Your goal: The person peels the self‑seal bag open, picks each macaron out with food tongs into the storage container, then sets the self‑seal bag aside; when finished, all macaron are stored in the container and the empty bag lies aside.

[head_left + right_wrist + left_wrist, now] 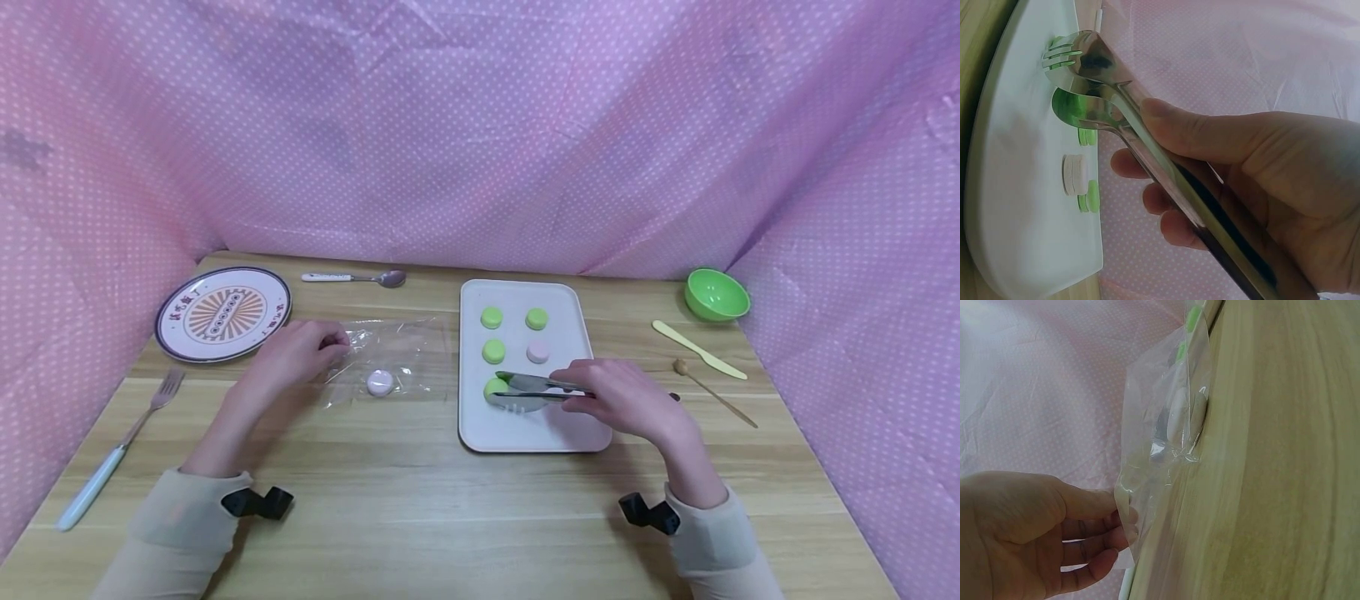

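My left hand [303, 354] pinches the open end of a clear plastic bag [412, 354], thumb against fingers in the left wrist view. Inside the bag lies one pale lilac macaron [380, 382]. In my right hand [615, 396] are metal tongs [1141, 137], one tip spoon-shaped and the other forked. The tongs' tips stand around a green macaron [494, 388] at the near left of the white tray [555, 429]; whether they touch it is hard to tell. Farther up the tray sit several green macarons [491, 317] and one pale pink macaron [537, 351].
On the left are a patterned plate [225, 275] and a blue-handled fork [123, 450]. A spoon [390, 278] lies at the back. To the right stand a green bowl [716, 296], a yellow knife [697, 348] and a wooden honey dipper [716, 393]. Pink dotted cloth surrounds the table.
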Action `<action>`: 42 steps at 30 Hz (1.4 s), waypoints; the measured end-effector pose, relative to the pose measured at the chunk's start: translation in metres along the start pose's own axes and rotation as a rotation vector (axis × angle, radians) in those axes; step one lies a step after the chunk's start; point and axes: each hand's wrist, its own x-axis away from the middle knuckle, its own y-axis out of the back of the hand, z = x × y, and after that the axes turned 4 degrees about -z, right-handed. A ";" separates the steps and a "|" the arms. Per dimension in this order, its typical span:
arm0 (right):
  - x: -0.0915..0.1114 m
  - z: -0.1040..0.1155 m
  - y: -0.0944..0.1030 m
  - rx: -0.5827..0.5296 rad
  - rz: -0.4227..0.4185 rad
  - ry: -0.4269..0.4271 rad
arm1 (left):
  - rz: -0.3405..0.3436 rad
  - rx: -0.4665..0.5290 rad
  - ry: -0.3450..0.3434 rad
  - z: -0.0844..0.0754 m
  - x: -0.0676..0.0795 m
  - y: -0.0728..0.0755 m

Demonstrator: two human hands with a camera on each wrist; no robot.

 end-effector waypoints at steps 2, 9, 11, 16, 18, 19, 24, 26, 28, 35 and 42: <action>0.000 0.000 0.000 0.003 0.001 -0.003 | 0.000 -0.001 -0.001 0.000 0.000 0.000; 0.000 -0.001 0.000 0.003 -0.006 0.001 | -0.001 -0.003 -0.002 0.000 -0.001 0.001; 0.000 -0.001 0.000 0.005 -0.007 0.001 | -0.003 -0.005 -0.003 0.000 0.000 0.001; 0.000 0.000 0.000 0.013 -0.005 -0.004 | -0.007 -0.008 -0.005 0.000 -0.001 0.001; 0.000 0.001 0.001 0.014 -0.003 -0.001 | -0.007 -0.009 -0.005 0.001 -0.001 0.001; 0.001 0.001 0.002 0.015 -0.002 0.003 | -0.007 -0.009 -0.006 0.001 -0.001 0.001; 0.004 0.000 0.009 0.000 -0.026 0.018 | -0.007 -0.008 -0.010 0.001 -0.001 0.001; 0.004 0.000 0.013 -0.010 -0.061 0.005 | -0.007 -0.005 -0.010 0.001 -0.001 0.001; 0.000 -0.001 0.016 -0.020 -0.104 -0.006 | -0.008 -0.006 -0.011 0.001 -0.001 0.001; -0.039 0.010 0.009 -0.032 -0.184 0.007 | -0.002 -0.010 -0.001 0.005 -0.001 0.001; -0.078 0.032 -0.009 0.010 -0.137 0.040 | 0.016 0.006 0.003 0.005 0.000 -0.003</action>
